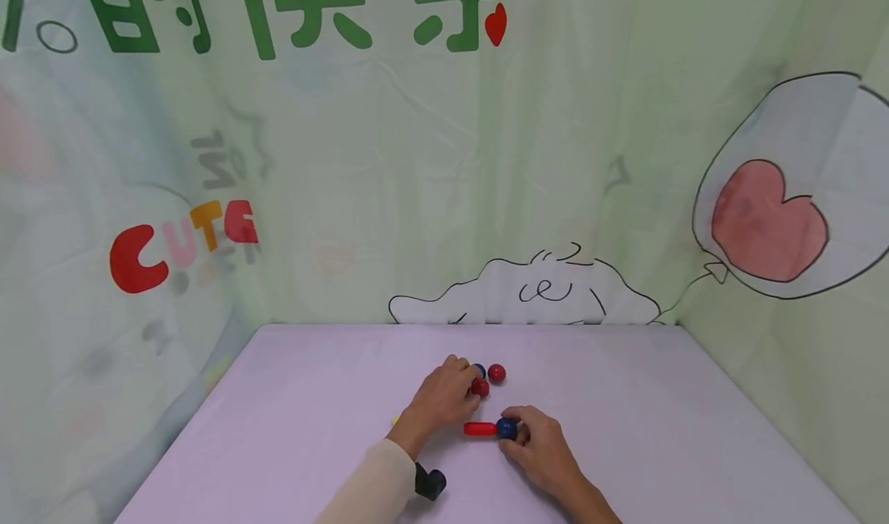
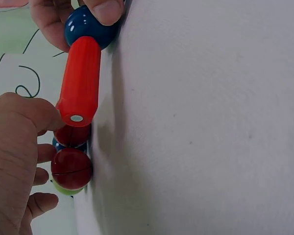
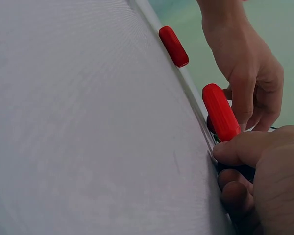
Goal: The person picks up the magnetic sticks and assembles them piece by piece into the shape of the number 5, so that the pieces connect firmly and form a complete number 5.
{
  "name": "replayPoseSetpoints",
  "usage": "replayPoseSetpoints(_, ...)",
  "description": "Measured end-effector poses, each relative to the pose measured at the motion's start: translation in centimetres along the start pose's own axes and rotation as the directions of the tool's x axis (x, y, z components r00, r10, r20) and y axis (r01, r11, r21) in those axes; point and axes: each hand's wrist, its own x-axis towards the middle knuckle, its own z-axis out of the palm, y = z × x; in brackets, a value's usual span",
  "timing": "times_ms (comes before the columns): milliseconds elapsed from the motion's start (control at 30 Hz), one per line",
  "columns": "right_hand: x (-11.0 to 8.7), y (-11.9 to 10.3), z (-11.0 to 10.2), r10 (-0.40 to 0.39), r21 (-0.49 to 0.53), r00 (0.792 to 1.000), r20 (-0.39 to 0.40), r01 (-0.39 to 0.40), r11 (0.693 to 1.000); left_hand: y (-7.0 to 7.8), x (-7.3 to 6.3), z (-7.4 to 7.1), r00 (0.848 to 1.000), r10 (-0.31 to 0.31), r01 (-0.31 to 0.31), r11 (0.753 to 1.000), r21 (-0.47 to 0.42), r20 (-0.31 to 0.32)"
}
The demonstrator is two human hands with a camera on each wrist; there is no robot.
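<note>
My right hand (image 1: 545, 448) pinches a dark blue ball (image 1: 507, 429) between thumb and fingers, low over the table. A red rod (image 1: 480, 429) extends leftward from that ball; its free end shows a round metallic disc in the left wrist view. Farther back, my left hand (image 1: 444, 391) reaches over a small cluster, its thumb and fingers spread around a red ball (image 1: 480, 387). Another blue ball (image 1: 480, 370) shows partly behind the left fingertips. A second red ball (image 1: 496, 373) sits just right of them. In the left wrist view, a green ball (image 2: 66, 188) peeks out below a red one.
Another red rod (image 3: 174, 46) lies on the table beyond the held one in the right wrist view. A bit of yellow (image 1: 396, 420) shows beside the left wrist. A black device (image 1: 430, 484) is by the left sleeve. A printed curtain (image 1: 444, 161) surrounds the pale table (image 1: 333, 370).
</note>
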Motion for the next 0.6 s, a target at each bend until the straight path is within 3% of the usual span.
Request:
replayPoseSetpoints(300,0.24,-0.01,-0.05,-0.004,0.01,1.0,0.004,0.004,1.0,0.28,0.4,0.4,1.0,0.008,-0.008,0.995,0.096,-0.001)
replayPoseSetpoints(600,-0.04,-0.2,-0.1,0.002,0.016,1.0,0.014,-0.002,1.0,0.76,0.54,0.74,0.999,0.021,-0.024,0.992,0.125,0.026)
